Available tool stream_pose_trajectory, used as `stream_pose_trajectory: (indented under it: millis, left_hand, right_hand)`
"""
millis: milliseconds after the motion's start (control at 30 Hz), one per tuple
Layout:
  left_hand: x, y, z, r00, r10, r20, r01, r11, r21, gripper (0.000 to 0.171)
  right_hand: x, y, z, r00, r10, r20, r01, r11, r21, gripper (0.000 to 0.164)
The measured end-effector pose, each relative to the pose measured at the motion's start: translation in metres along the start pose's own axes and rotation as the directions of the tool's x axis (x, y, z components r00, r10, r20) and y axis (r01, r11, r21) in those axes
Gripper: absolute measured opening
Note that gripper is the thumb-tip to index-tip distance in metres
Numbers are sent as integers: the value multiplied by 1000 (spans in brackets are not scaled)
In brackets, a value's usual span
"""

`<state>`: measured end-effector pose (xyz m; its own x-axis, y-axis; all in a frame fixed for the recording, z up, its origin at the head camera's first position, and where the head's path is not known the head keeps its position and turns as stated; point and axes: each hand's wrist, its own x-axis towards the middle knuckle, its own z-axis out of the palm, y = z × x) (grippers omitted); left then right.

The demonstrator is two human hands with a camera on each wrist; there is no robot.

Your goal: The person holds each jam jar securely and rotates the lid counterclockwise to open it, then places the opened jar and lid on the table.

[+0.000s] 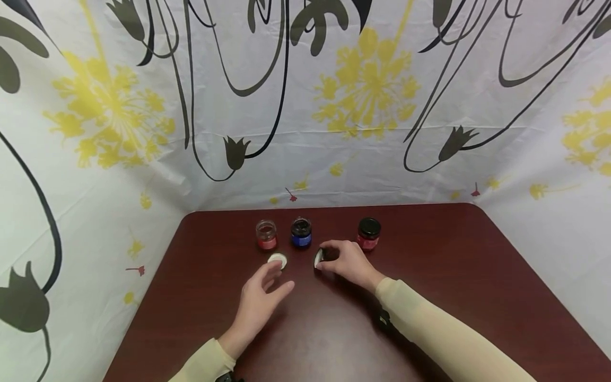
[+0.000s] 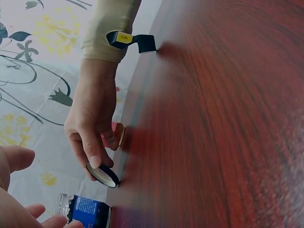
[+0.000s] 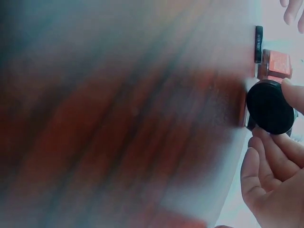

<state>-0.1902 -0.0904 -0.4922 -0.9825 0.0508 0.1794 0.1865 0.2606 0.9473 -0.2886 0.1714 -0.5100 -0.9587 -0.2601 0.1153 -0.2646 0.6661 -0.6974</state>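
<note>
My right hand (image 1: 350, 263) pinches a black jar lid (image 3: 270, 107) by its rim between thumb and fingers. That lid stands on edge, its white inside turned left in the head view. My left hand (image 1: 260, 300) has its fingers spread and holds nothing. Just beyond its fingertips a second lid (image 1: 277, 259) lies on the table, white inside up; whether they touch I cannot tell. Behind the lids stand an uncapped glass jar with a red label (image 1: 267, 236) and an uncapped jar with a blue label (image 1: 301, 233), dark inside.
A third jar (image 1: 368, 234), red-labelled and capped in black, stands right of the others, behind my right hand. All sit near the back edge of the dark red wooden table (image 1: 429, 254). A patterned white cloth (image 1: 296, 116) hangs behind and at both sides.
</note>
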Motion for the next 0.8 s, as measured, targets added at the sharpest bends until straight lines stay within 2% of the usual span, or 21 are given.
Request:
stream_pose_trajectory:
  millis: [300,533,800]
  left_hand:
    - [-2,0,2,1000,7,10,-7,1000,-14,50]
    - [-4,2,4,1000,-20,13,20,999,-28,48]
    - [-3,8,7,999,-45,-6,45,998,-36,45]
  right_hand:
    - [9,-5,1,1000,-12,21,12,1000,12,53]
    - [14,-9,2,998,-31,54,30,999,13,51]
    - [19,-9,4,997,-54,55,55,998,-12,52]
